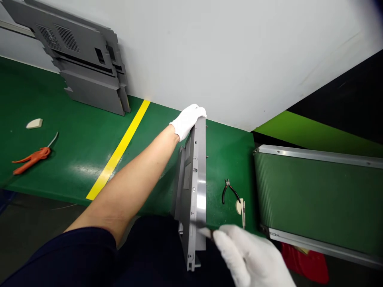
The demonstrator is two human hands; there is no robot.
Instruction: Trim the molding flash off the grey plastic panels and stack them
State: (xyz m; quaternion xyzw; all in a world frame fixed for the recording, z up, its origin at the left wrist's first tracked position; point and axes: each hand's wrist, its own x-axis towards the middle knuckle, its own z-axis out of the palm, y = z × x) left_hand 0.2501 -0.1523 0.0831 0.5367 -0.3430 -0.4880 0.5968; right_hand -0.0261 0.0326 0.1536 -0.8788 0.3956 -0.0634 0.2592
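A grey plastic panel (187,187) stands on its long edge at the front of the green bench, its narrow side with small slots facing up. My left hand (189,119), in a white glove, is closed over the panel's far end. My right hand (251,255), also gloved in white, grips a small knife (205,232) by its dark handle. The knife's blade, blurred, is at the panel's near edge; whether it touches I cannot tell. Right of the panel lie cutting pliers (228,191) with black handles, beside a cream-coloured piece (239,206) and a thin strip-like tool (243,215).
Grey panels (89,59) lean against the white wall (209,52) at the back left. An orange air blow gun (32,159) and a cream block (34,123) lie left of the yellow tape (119,147). A green conveyor belt (317,195) borders the bench on the right, with a red object (305,263) below.
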